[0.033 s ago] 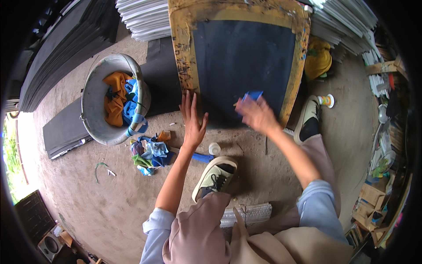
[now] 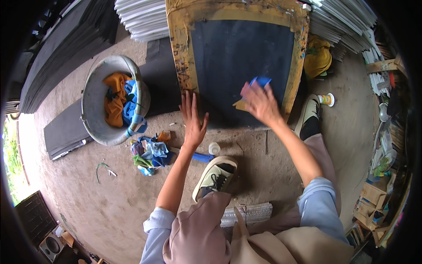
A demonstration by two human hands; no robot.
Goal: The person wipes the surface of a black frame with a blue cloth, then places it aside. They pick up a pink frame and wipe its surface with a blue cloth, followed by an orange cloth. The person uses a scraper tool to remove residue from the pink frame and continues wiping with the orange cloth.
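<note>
A screen frame with a paint-stained, yellow-brown border stands in front of me, its inner panel dark. My right hand presses a cloth rag onto the lower right of that panel; blue, pink and yellowish parts stick out around the fingers. Some of the rag is hidden under the palm. At the frame's lower left edge, my left hand rests with fingers stretched out and holds nothing.
To the left stands a metal bucket of orange and blue cloths. Near it lie a rag pile, a blue-handled tool and a small white cup. A small tub lies right of my shoe. Sheet stacks stand behind.
My right hand and the rag have moved slightly up and right across the dark panel, and more of the rag shows. My left hand stays in place.
</note>
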